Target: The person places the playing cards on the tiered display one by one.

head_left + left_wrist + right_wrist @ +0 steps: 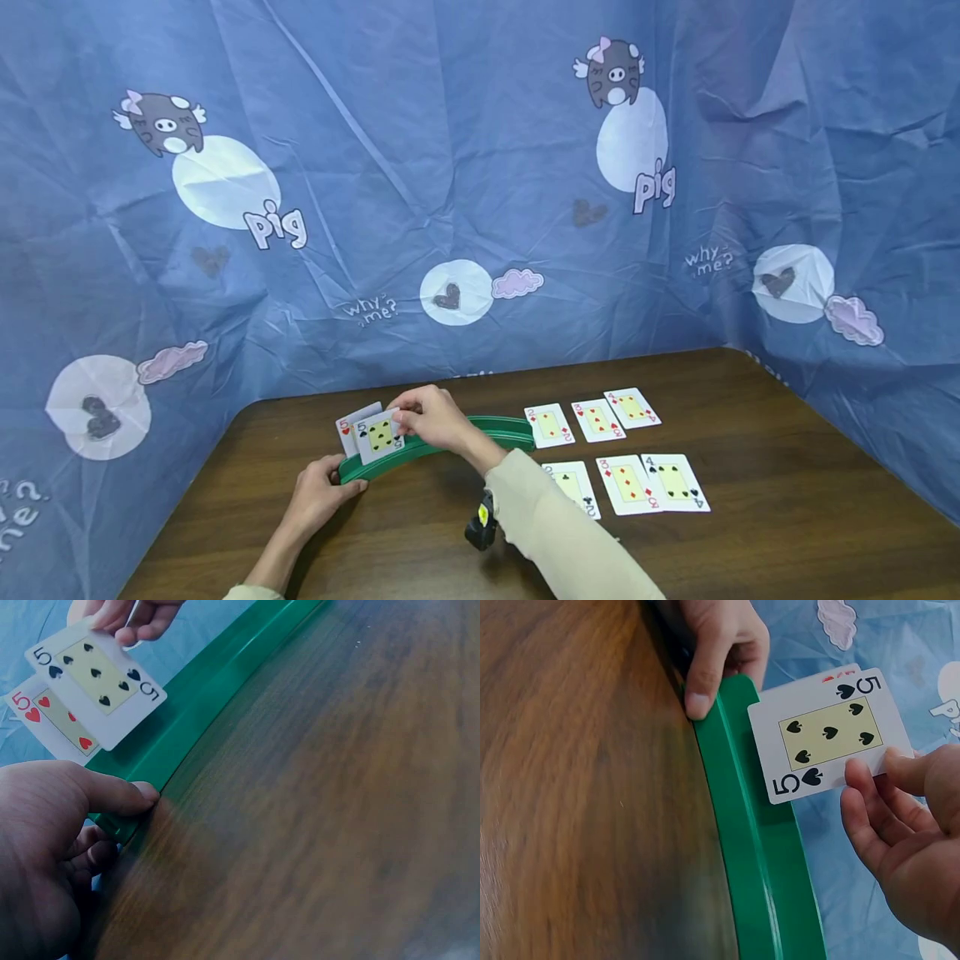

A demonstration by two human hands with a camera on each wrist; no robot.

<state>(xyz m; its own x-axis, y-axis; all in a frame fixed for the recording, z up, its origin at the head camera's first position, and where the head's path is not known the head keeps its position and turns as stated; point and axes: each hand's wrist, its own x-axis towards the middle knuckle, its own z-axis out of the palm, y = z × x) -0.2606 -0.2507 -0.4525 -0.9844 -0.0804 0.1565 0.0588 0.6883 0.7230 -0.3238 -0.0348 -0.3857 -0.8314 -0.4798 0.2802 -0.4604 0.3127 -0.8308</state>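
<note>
A curved green card holder (408,454) lies on the table, and my left hand (321,492) grips its left end, thumb along the front edge. The five of hearts (52,724) stands in the holder near that end, partly hidden. In front of it, overlapping it, is the five of spades (829,735). My right hand (435,417) pinches this spade card by its upper right edge between thumb and fingers. In the left wrist view, the card's lower edge overlaps the green holder (217,682).
Right of the holder, the two of diamonds (550,425), three of hearts (597,421) and four of diamonds (632,407) lie face up. Nearer are a two of clubs (572,487), three of diamonds (626,485) and four of spades (677,483). A patterned blue cloth (450,208) hangs behind.
</note>
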